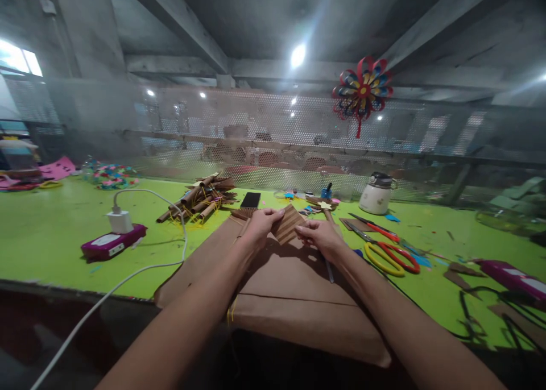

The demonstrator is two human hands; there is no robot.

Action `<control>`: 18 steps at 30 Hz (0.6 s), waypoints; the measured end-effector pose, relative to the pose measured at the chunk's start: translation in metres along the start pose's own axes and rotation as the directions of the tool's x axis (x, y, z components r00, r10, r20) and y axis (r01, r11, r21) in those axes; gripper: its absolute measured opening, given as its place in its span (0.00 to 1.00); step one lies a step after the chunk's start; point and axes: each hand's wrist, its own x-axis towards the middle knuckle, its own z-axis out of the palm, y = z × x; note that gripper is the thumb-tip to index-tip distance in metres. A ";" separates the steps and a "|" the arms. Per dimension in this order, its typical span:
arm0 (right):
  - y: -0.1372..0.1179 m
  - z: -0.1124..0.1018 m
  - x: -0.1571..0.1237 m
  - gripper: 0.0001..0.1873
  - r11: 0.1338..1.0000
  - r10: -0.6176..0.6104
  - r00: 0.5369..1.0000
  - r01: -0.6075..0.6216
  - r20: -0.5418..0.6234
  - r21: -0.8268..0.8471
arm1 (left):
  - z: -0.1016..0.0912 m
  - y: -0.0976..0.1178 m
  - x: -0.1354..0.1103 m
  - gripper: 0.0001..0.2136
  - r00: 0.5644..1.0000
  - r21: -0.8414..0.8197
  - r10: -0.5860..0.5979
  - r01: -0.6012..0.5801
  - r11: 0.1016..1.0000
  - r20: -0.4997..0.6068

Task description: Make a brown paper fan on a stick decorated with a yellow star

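Between my hands is a small square piece of striped brown cardboard (289, 225), held tilted above a large brown paper sheet (294, 276). My left hand (267, 224) pinches its upper left edge with thumb and fingers. At the right edge, the fingers of my right hand (318, 233) are closed on the same piece. Beneath my right wrist a thin pale stick (330, 270) lies on the paper. Beyond my left hand rests a dark phone (250, 200), and a heap of rolled brown paper tubes (202, 199) with yellow strings is to its left.
Scissors with yellow and red handles (388, 258) lie right of my right hand, near a white flask (376, 194). A purple power strip (113, 242) with a white charger and cable sits left. Another purple strip (514, 276) with black cords is far right. A perforated screen (273, 128) stands behind the green table (46, 225).
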 end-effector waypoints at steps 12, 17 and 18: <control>-0.005 0.009 -0.007 0.19 0.995 0.087 0.995 -0.089 0.055 0.040 | -0.005 0.003 0.006 0.13 1.000 0.044 0.019 -0.019 0.999 0.004; -0.004 0.009 -0.005 0.20 0.997 0.051 0.999 -0.052 0.009 0.049 | -0.008 0.004 0.009 0.14 1.000 0.022 0.021 -0.021 1.000 0.004; -0.005 0.006 -0.003 0.20 0.996 0.036 0.998 -0.032 -0.048 0.078 | -0.010 0.004 0.011 0.14 1.000 -0.018 -0.001 0.001 1.000 -0.018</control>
